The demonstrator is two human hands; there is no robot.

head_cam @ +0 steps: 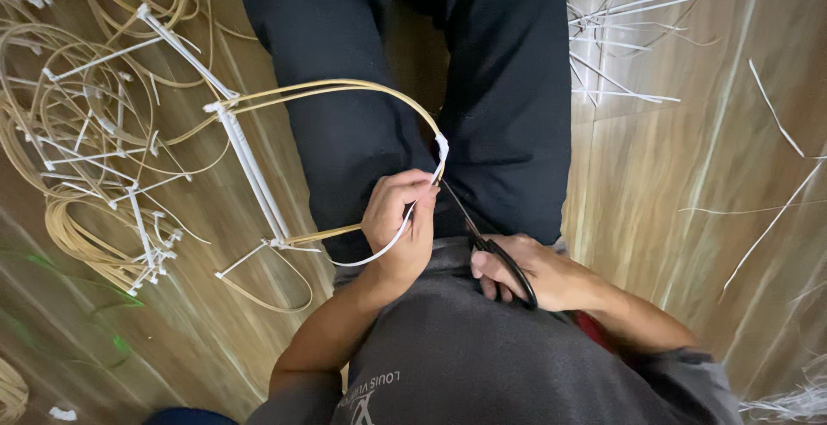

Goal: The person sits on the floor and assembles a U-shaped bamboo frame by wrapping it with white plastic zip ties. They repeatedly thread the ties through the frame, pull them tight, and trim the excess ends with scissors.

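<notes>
Your left hand pinches the white cable tie binding the cane frame over your lap, your right hand grips black scissors pointed at it; trimming seems underway, needing the blades closed just beside the knot.

Cane frame: pale yellow strips, bent in an arch from the floor up over the lap, bound at the joints with white cable ties. Top end of arch at the lap, with a white tie wrapped round it; the tie's loose tail curves down through the left hand, fingers closed on it. Scissors: black, thin blades pointing up-left at the tie, handles in the right hand.
</notes>
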